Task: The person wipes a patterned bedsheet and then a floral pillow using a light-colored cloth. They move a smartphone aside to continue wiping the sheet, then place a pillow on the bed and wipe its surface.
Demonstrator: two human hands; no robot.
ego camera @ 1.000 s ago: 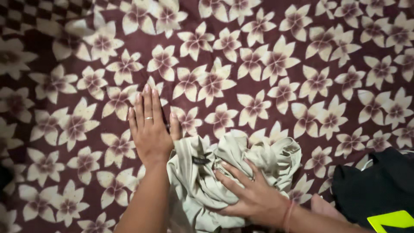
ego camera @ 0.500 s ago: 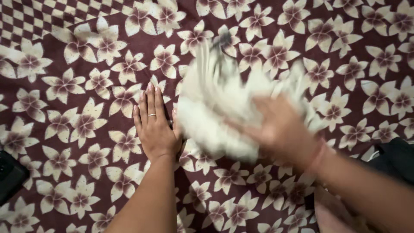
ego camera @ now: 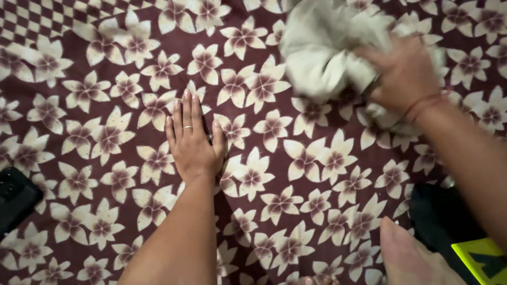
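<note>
My left hand [ego camera: 192,141] lies flat, palm down, on a maroon bedsheet [ego camera: 296,179] printed with cream flowers; a thin ring sits on one finger. My right hand [ego camera: 402,74] is stretched out at the upper right and grips a crumpled pale beige garment [ego camera: 322,45], which rests bunched on the sheet near the top edge of the view. Part of the cloth is hidden under that hand.
A black cloth item with a bright yellow-green patch [ego camera: 478,253] lies at the lower right corner. A dark flat object [ego camera: 13,198] sits at the left edge. A checked part of the sheet [ego camera: 37,18] shows at the top left.
My right hand has swung the beige garment from close in front of me up and away to the upper right. My left hand has stayed flat in the same spot.
</note>
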